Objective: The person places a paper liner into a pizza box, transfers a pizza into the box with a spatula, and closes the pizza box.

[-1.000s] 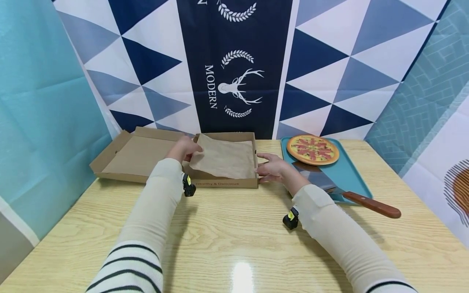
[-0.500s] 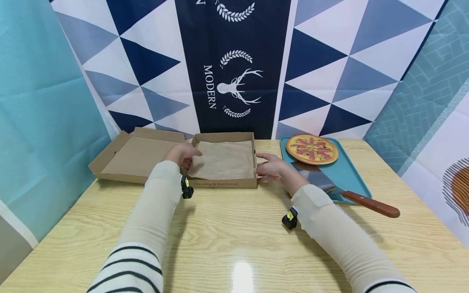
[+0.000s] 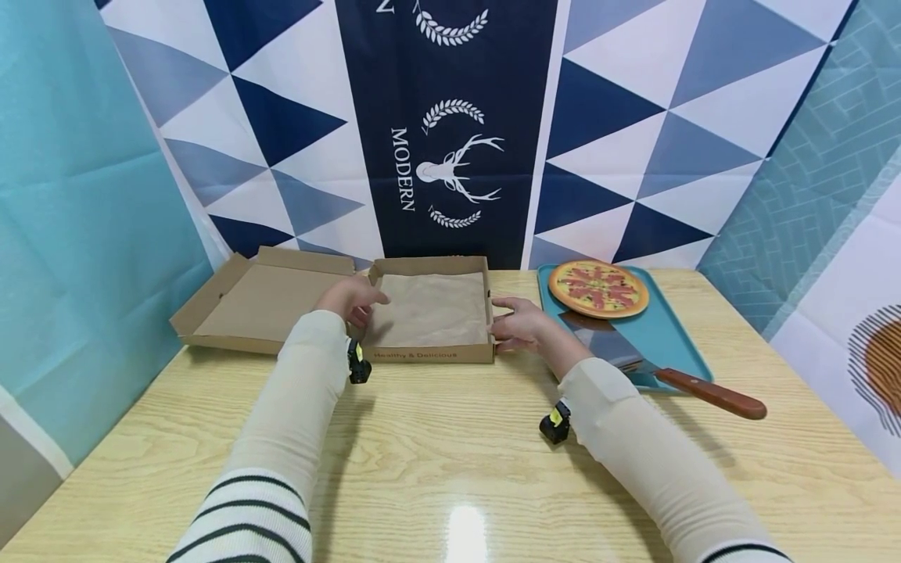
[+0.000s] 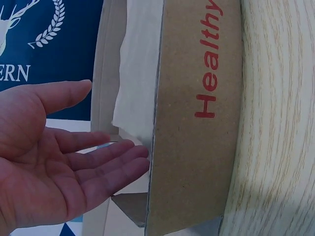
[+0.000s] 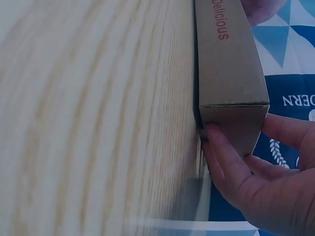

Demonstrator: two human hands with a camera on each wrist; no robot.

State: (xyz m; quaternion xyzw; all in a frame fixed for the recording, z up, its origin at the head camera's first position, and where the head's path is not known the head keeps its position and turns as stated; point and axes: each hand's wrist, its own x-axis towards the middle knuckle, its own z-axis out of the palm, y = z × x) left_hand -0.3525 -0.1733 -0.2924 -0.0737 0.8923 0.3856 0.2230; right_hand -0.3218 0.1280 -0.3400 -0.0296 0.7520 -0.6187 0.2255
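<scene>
Plainly, the left hand (image 3: 350,299) pinches nothing: in the left wrist view its fingers reach out lightly bent, thumb well away from them. Those fingertips come right up to the front wall of the cardboard box (image 3: 415,354), at its left end; whether they touch the cardboard I cannot tell. At the other end, the right hand (image 3: 524,324) holds the box's right side wall, bent fingers against it low down and thumb at the upper edge. So the box sits between the two hands, its lettered front wall toward the person.

Also between the hands, inside the box, lies a brown paper sheet (image 3: 429,309), flat over most of the bottom, its left edge just beside the left fingertips. Beyond the left hand, on its outer side, the open lid (image 3: 274,301) lies with its inside up.

To the right of the right hand is a blue tray (image 3: 665,336). A pizza (image 3: 598,288) rests on its far part; nearer, a server with a wooden handle (image 3: 714,393) lies across it, the handle jutting past the tray's edge over the table (image 3: 422,453). Behind both hands hangs a patterned cloth (image 3: 450,164).
</scene>
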